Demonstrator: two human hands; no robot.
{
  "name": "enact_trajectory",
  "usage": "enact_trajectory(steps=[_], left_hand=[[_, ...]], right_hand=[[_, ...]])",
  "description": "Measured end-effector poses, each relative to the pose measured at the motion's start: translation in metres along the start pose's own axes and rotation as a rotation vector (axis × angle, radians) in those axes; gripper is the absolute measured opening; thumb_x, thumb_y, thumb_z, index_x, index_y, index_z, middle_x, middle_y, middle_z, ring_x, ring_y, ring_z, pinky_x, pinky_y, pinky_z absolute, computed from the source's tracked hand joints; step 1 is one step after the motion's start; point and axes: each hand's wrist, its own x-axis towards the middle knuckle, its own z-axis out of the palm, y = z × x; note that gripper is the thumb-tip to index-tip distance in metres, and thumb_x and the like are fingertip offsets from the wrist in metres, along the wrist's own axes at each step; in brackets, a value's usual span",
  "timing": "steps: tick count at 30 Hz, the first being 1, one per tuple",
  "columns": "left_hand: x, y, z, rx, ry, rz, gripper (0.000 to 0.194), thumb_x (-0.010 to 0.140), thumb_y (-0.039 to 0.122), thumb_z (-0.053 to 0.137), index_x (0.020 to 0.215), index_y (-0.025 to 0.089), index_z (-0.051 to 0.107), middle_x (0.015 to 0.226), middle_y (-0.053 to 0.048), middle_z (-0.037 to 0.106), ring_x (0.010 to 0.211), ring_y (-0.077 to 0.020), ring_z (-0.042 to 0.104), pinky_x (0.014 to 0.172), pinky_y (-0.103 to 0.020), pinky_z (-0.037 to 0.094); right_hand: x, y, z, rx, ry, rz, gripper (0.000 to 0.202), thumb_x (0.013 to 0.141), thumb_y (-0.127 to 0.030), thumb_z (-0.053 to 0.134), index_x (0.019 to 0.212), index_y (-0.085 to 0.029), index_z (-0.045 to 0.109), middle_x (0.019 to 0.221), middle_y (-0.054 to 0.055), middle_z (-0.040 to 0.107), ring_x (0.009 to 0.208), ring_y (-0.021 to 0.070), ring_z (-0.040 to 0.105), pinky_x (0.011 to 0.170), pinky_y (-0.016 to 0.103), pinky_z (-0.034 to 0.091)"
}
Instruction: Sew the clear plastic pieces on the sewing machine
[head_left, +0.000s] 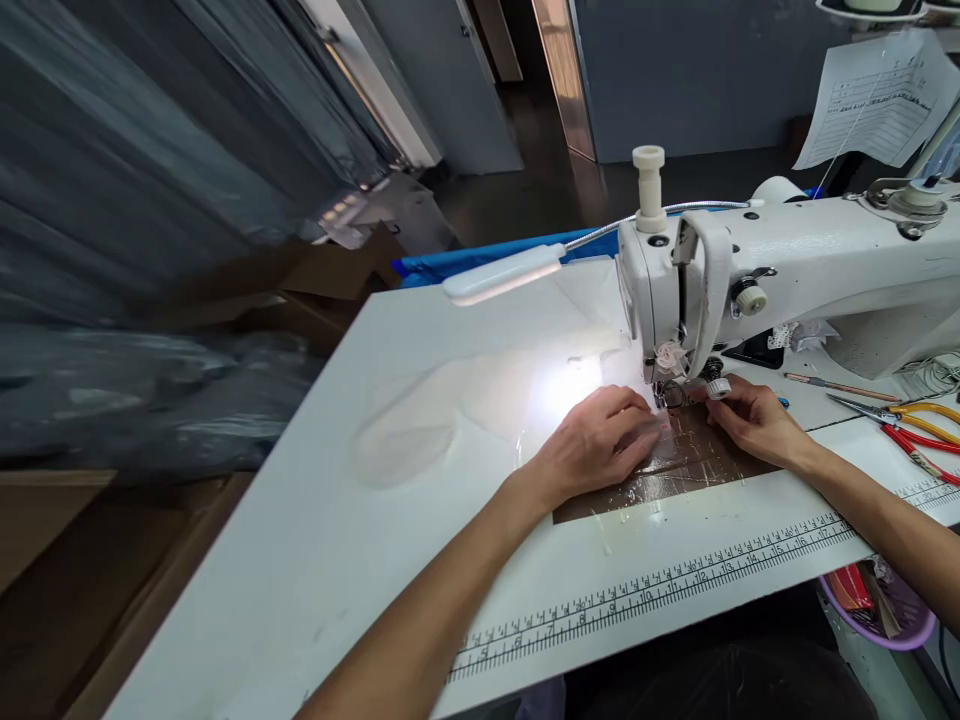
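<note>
A white sewing machine (pixel 817 250) stands on the white table (pixel 300 520). Sheer pale fabric (pixel 480 400) spreads leftward from beneath its needle area. My left hand (pixel 604 440) lies on this fabric just left of the presser foot, fingers together and pressing its edge near the brown plate (pixel 675 470). To the right of the needle, my right hand (pixel 754 418) has thumb and fingers closed by a small white knob (pixel 718 389); whether it holds the knob or something behind it is unclear.
Orange-handled pliers (pixel 919 412), red-handled snips (pixel 919 455) and a thin rod (pixel 840 387) lie at the right. A lamp (pixel 506 273) shines over the fabric. A printed ruler (pixel 637 605) follows the front edge, above a purple basket (pixel 900 615). Cardboard boxes (pixel 67 560) stand left.
</note>
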Motion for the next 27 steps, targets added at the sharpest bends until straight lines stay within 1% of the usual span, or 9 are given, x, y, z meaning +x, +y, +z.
enact_trajectory(steps=[3,6,9,11,13,15,19,24,27], left_hand=[[-0.001,0.002,-0.005,-0.238,-0.105,0.000,0.012,0.089,0.023,0.058,0.092,0.016,0.067,0.090,-0.006,0.067,0.081,-0.0157,0.064,0.068,-0.031,0.057],[-0.002,-0.001,-0.006,-0.318,-0.199,-0.051,0.013,0.088,0.027,0.062,0.093,0.018,0.069,0.095,-0.006,0.068,0.086,-0.0165,0.066,0.073,-0.032,0.059],[-0.003,-0.005,-0.003,-0.296,-0.225,-0.061,0.016,0.092,0.029,0.060,0.087,0.019,0.071,0.094,-0.005,0.069,0.087,-0.0160,0.067,0.075,-0.032,0.060],[-0.002,-0.006,-0.002,-0.264,-0.223,-0.044,0.021,0.095,0.029,0.057,0.085,0.019,0.072,0.091,-0.005,0.070,0.085,-0.0155,0.067,0.074,-0.031,0.059],[-0.001,-0.005,-0.002,-0.238,-0.217,-0.029,0.023,0.097,0.029,0.054,0.085,0.019,0.072,0.090,-0.005,0.069,0.084,-0.0154,0.067,0.073,-0.030,0.059],[-0.002,-0.002,-0.002,-0.223,-0.205,-0.035,0.023,0.097,0.028,0.053,0.086,0.018,0.071,0.090,-0.005,0.069,0.083,-0.0151,0.067,0.072,-0.030,0.059],[-0.005,0.005,0.000,-0.225,-0.123,-0.064,0.018,0.095,0.021,0.054,0.087,0.017,0.069,0.092,-0.006,0.069,0.084,-0.0149,0.067,0.072,-0.031,0.060],[-0.007,0.010,0.006,-0.138,0.100,-0.038,0.009,0.091,0.015,0.057,0.086,0.016,0.065,0.089,-0.007,0.068,0.079,-0.0153,0.065,0.064,-0.030,0.057],[-0.005,0.011,0.007,-0.056,0.149,0.029,0.008,0.089,0.013,0.058,0.084,0.016,0.063,0.088,-0.007,0.069,0.076,-0.0159,0.065,0.063,-0.031,0.055]], right_hand=[[0.000,0.006,0.004,0.052,0.009,0.051,0.028,0.086,-0.026,0.047,0.091,-0.019,0.074,0.077,0.003,0.063,0.069,0.0156,0.059,0.065,0.030,0.049],[0.004,0.002,0.003,0.057,-0.039,0.116,0.031,0.086,-0.024,0.046,0.095,-0.018,0.075,0.080,0.004,0.066,0.067,0.0147,0.058,0.063,0.029,0.048],[0.014,-0.013,-0.010,-0.069,-0.276,0.178,0.031,0.085,-0.019,0.048,0.099,-0.018,0.075,0.079,0.003,0.068,0.065,0.0146,0.058,0.062,0.027,0.046],[0.022,-0.025,-0.019,-0.173,-0.465,0.152,0.028,0.084,-0.017,0.051,0.097,-0.018,0.076,0.080,0.003,0.070,0.067,0.0154,0.059,0.063,0.027,0.045],[0.028,-0.033,-0.023,-0.221,-0.547,0.153,0.026,0.085,-0.017,0.051,0.094,-0.018,0.075,0.081,0.004,0.071,0.070,0.0160,0.060,0.065,0.026,0.045],[0.030,-0.035,-0.021,-0.236,-0.504,0.184,0.026,0.087,-0.016,0.050,0.093,-0.017,0.075,0.083,0.004,0.072,0.072,0.0163,0.061,0.065,0.026,0.044],[0.023,-0.028,-0.010,-0.297,-0.300,0.159,0.027,0.087,-0.014,0.050,0.096,-0.016,0.075,0.084,0.005,0.072,0.069,0.0153,0.060,0.064,0.025,0.042],[0.016,-0.019,-0.004,-0.377,-0.312,-0.022,0.029,0.089,-0.017,0.052,0.107,-0.018,0.075,0.084,0.005,0.069,0.066,0.0146,0.057,0.063,0.026,0.041],[0.014,-0.016,-0.003,-0.428,-0.340,-0.117,0.036,0.091,-0.019,0.052,0.122,-0.025,0.070,0.096,0.006,0.069,0.072,0.0159,0.059,0.067,0.028,0.043]])
